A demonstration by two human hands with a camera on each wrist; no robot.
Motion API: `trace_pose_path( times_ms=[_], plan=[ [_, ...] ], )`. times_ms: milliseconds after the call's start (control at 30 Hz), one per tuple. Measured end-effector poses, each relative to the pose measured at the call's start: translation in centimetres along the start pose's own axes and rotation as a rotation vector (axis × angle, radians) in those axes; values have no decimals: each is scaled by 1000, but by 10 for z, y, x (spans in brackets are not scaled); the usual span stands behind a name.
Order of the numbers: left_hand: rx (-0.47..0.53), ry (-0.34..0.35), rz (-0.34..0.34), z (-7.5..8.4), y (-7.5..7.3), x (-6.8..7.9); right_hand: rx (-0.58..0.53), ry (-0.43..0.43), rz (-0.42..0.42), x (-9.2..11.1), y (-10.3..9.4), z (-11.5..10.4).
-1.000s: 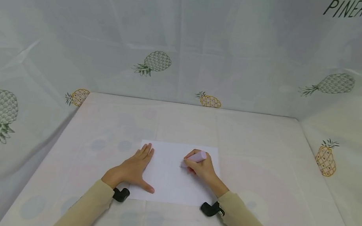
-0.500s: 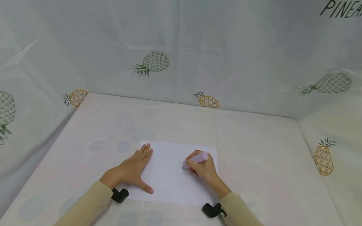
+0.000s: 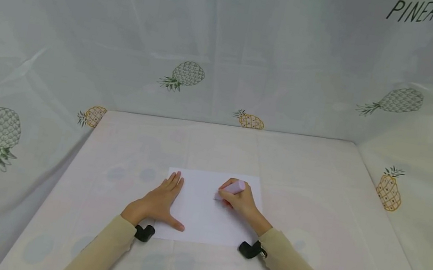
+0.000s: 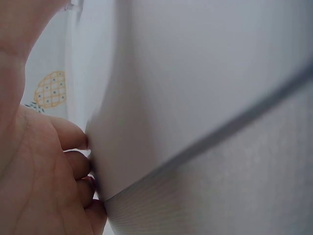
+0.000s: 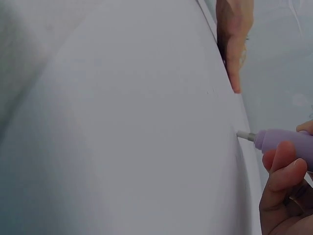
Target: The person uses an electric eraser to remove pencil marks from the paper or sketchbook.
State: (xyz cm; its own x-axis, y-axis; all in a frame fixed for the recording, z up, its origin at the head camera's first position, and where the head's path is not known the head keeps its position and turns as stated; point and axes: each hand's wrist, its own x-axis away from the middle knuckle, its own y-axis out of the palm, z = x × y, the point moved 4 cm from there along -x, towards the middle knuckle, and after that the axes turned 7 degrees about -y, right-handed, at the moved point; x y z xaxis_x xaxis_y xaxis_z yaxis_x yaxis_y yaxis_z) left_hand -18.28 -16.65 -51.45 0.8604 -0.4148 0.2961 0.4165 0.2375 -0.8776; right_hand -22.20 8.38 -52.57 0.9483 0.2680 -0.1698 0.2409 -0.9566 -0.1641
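A white sheet of paper (image 3: 198,218) lies on the cloth-covered table. My left hand (image 3: 159,202) rests on its left side, fingers straight and thumb spread. Over the right half of the sheet, my right hand (image 3: 245,203) grips a thick lilac electric eraser (image 3: 236,186). The right wrist view shows that eraser (image 5: 281,141) with a metal collar and a white tip at the paper's surface. Tiny faint marks show on the paper near the tip. In the left wrist view, the left hand's fingertips (image 4: 80,164) touch the sheet; part of that hand is out of frame.
A pale tablecloth (image 3: 306,164) with faint coloured dots covers the table. Hanging sheets printed with pineapples (image 3: 188,73) enclose its back and sides. A black wrist camera (image 3: 145,233) sits at the left wrist and another black camera (image 3: 250,249) at the right.
My right hand, with the electric eraser, shifted slightly right and then back left over the paper. The left hand has stayed in place on the sheet.
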Motion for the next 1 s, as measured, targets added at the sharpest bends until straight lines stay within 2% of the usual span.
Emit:
trace_pose_path(
  times_ms=[200,367,600,800,1000],
  plan=[
    [11,3,10,0,-1,1,5,37,-18,5,-7,-13],
    [15,6,12,2,-2,1,18,33,-24,9,-11,-29],
    [16,9,7,3,-1,1,-7,14,-7,2,-5,-2],
    [3,7,5,2,0,0,9,-9,-6,-1,1,1],
    [15,10,10,1,-1,1,19,4,1,-1,-2,0]
  ],
)
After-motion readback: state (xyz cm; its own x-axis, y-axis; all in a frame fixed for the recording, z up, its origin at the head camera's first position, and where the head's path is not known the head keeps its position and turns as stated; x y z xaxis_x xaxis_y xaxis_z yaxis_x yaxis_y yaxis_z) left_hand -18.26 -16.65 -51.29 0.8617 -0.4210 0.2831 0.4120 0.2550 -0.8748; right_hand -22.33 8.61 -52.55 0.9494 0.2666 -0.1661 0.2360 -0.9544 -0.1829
